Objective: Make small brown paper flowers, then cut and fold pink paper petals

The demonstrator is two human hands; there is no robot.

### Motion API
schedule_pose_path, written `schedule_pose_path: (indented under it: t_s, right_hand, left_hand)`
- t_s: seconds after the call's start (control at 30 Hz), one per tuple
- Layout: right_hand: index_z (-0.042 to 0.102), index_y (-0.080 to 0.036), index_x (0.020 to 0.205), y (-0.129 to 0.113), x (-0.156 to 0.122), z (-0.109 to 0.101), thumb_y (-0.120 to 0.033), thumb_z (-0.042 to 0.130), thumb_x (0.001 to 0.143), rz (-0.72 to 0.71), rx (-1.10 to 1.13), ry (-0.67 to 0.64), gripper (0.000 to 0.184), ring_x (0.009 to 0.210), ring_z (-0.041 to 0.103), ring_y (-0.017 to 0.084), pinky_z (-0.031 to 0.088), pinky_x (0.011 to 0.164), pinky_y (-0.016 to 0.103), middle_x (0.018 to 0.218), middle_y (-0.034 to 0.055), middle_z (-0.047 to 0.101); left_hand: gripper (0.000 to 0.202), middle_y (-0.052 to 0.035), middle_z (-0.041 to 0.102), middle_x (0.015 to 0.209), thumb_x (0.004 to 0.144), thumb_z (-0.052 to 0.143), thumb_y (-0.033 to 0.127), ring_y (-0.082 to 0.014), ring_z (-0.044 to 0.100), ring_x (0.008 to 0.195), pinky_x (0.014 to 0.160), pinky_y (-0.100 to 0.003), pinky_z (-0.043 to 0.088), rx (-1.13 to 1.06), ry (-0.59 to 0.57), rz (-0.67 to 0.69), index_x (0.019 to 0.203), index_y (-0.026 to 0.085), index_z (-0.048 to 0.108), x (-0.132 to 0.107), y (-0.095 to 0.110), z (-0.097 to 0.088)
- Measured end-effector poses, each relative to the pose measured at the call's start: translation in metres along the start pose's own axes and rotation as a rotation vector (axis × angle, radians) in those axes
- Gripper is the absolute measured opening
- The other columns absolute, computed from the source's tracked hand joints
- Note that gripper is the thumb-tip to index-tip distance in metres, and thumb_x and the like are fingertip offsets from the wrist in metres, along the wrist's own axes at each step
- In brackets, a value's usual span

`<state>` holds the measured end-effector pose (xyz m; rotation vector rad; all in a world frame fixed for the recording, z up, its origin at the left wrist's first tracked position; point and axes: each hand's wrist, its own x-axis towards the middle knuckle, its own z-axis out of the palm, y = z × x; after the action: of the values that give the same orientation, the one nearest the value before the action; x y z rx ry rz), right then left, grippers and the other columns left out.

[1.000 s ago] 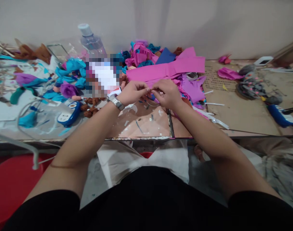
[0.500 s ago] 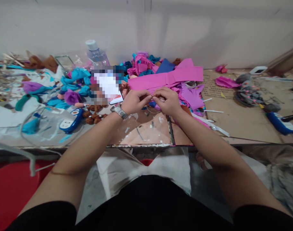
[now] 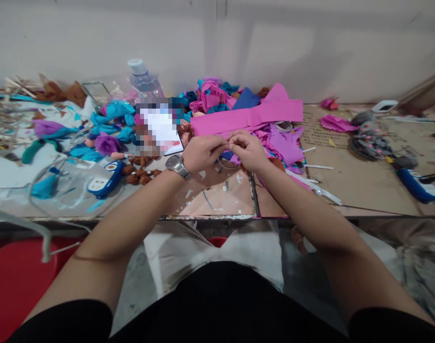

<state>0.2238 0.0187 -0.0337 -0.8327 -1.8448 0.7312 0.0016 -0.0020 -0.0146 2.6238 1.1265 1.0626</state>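
My left hand [image 3: 202, 151], with a metal watch [image 3: 177, 166] on its wrist, and my right hand [image 3: 248, 149] meet fingertip to fingertip above the worktable [image 3: 217, 200]. Both are pinched closed on a small piece between them that is too small to name. Just behind my hands lies a long pink paper strip [image 3: 248, 116] on a heap of pink, purple and blue crepe scraps [image 3: 281, 140]. A thin wire loop [image 3: 224, 165] rests on the table under my hands.
A water bottle [image 3: 144, 81] stands at the back. Teal and purple paper flowers [image 3: 105, 143] and a blue power strip [image 3: 103, 177] lie at left. Another blue device [image 3: 417, 183] and a dark tangle [image 3: 369, 143] sit at right. A red stool [image 3: 14, 276] is at lower left.
My hands have stayed pinched together, shifting slightly and drawing closer. The camera tilted a little, so the table sits lower in view than a second ago.
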Motion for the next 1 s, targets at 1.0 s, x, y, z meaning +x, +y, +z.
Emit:
schedule_pose_path:
  t_s: [1.0]
  right_hand:
    - [0.071,-0.024,0.088,-0.001,0.004,-0.009,-0.058,0.077,0.101,-0.022,-0.061,0.053,0.037,0.102,0.07,0.026,0.059,0.095,0.042,0.109,0.0089,0.076]
  left_hand:
    - [0.044,-0.0156,0.089,0.109,0.1,0.078,0.055,-0.0234,0.087,0.09,0.086,-0.037,0.072,-0.533,0.039,-0.327,0.117,0.015,0.086,0.006,-0.001,-0.01]
